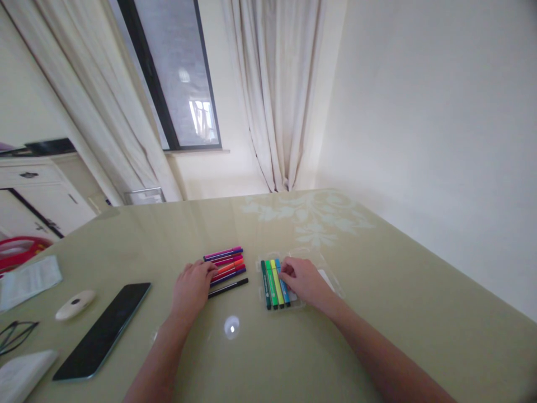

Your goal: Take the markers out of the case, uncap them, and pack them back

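A clear plastic case [339, 286] lies open on the table. In it, side by side, are a dark green marker [265, 285], a green marker [272, 285], a yellow marker [277, 285] and a blue marker [286, 293]. My right hand [306, 280] has its thumb and finger pinched at the upper part of the blue marker. To the left, my left hand [193, 285] is closed with its fingertips at the near end of an orange marker [230, 267]. Around it lie loose purple, pink and red markers and a black marker [230, 287]. The left fingers partly hide their ends.
A dark phone [104, 330] lies on the greenish table [260, 358] at left, near a white oval object [75, 305], glasses [17, 336], a pale folded cloth or mask [31, 280] and a white block [25, 372]. A wall [440, 140] borders the right table edge.
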